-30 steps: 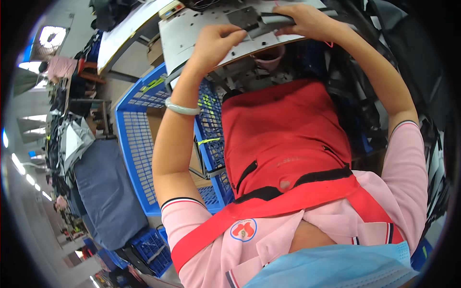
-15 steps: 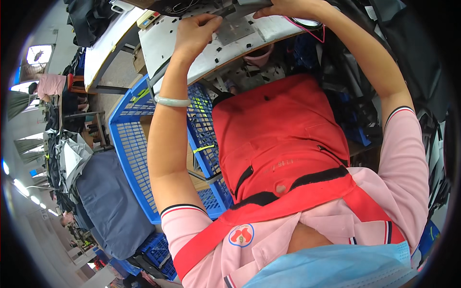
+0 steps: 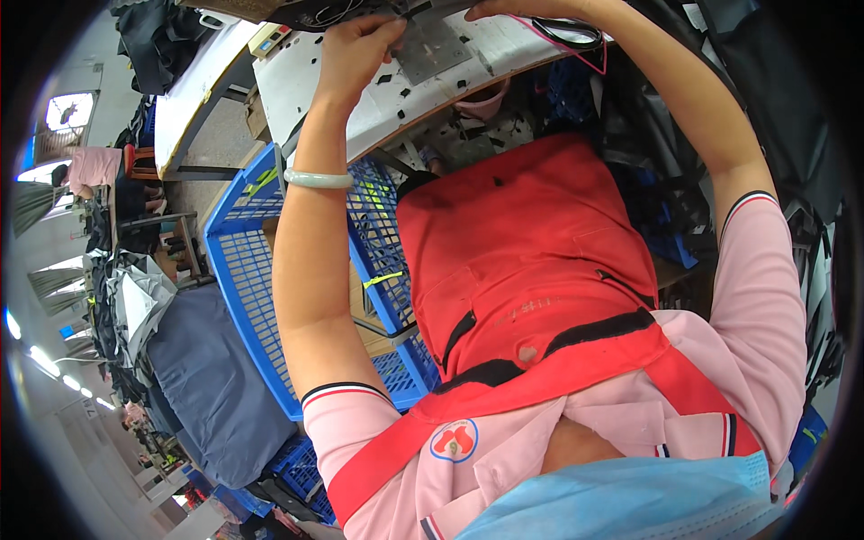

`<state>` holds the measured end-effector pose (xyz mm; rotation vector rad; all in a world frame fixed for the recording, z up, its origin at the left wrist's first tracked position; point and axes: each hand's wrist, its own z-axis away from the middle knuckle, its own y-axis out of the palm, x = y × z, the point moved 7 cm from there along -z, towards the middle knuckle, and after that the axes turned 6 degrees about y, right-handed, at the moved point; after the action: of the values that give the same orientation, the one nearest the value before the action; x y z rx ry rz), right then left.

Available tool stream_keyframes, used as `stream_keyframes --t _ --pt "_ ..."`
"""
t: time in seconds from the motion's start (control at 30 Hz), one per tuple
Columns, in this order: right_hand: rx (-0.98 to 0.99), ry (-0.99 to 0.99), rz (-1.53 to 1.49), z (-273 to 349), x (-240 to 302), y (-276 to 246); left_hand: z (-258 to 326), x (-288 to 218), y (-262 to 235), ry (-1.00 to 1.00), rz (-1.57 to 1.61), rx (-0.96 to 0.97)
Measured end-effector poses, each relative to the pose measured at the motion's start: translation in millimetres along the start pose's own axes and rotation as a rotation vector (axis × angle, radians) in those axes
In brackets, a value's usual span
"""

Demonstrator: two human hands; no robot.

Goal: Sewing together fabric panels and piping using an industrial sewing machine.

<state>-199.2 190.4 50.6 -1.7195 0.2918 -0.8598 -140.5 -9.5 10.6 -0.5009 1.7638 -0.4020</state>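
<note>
Hands work at the very top of the head view, on a white worktable [image 3: 315, 81] dotted with small dark scraps. The left hand [image 3: 355, 54] lies curled, fingers bent and close together, with its fingertips pressing on the left edge of a grey metal plate [image 3: 432, 49] that lies flat on the table. The right hand [image 3: 513, 9] sits just at the frame's upper rim, to the right of the plate; only part of it shows, so whether it grips anything cannot be told. Dark fabric [image 3: 315, 11] lies across the table's far edge, touching the plate's upper side.

A pale green bangle [image 3: 317, 178] circles the left wrist. A pink cord loop [image 3: 576, 40] and a black band lie on the table near the right forearm. Under the table edge a pink bowl-like container [image 3: 486, 101] shows, partly hidden by the tabletop.

A red apron [image 3: 531, 252] over a pink shirt fills the middle of the view and hides the person's lap and whatever lies beneath it. A light blue face mask [image 3: 621, 504] crowds the lower edge. To the left of the person stands a blue plastic crate [image 3: 243, 270] with lattice walls; the left forearm crosses in front of it and blocks part of its inside, where brown cardboard shows. Beside the crate, further left, lies a heap of dark grey cloth [image 3: 198, 378]. Black material is piled on the right side.
</note>
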Motion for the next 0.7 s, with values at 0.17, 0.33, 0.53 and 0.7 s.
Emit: stream_keyframes --t 0.17,0.33,0.53,0.7 --pt "0.112 0.117 -0.014 -8.5 0.3 5.8 -7.4 14.8 -3.9 -0.065 0.067 -0.043" --pt "-0.143 0.094 -0.087 5.0 -21.8 -18.3 1.5 7.7 -31.1 0.033 -0.042 -0.140" --pt "-0.083 -0.442 0.194 69.9 105.3 85.9 38.2 -42.1 24.8 0.204 -0.494 0.267" --pt "-0.192 -0.417 0.283 67.3 154.9 116.7 38.7 -105.9 52.4 0.148 -0.157 0.179"
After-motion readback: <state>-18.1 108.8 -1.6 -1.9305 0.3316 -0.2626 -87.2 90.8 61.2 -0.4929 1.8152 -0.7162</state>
